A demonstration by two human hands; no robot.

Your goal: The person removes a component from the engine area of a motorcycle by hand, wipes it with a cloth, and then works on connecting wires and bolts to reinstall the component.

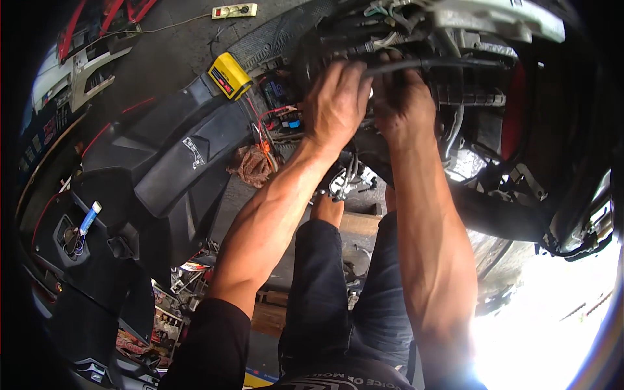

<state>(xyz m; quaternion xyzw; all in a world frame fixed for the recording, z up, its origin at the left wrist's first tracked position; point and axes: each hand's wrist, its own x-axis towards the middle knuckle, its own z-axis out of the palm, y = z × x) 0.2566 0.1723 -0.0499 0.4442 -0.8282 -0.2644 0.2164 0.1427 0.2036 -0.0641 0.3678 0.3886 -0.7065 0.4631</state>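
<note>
Both my hands reach up into the stripped front of a scooter. My left hand (pixel 335 101) presses its fingers against a thick black cable (pixel 448 63) and the dark parts behind it. My right hand (pixel 403 101) sits right beside it, fingers curled into the same cluster of wires and black frame; what it grips is hidden. A black ribbed plastic part (pixel 471 91) lies just right of my right hand. A white body panel (pixel 500 19) runs above the hands.
Removed black body panels (pixel 169 156) lie on the floor at left. A yellow box-shaped device (pixel 229 75) with red leads, a brown rag (pixel 252 166), a white power strip (pixel 234 10), a blue-capped tube (pixel 90 216) and loose tools (pixel 188 283) lie around. My knees are below.
</note>
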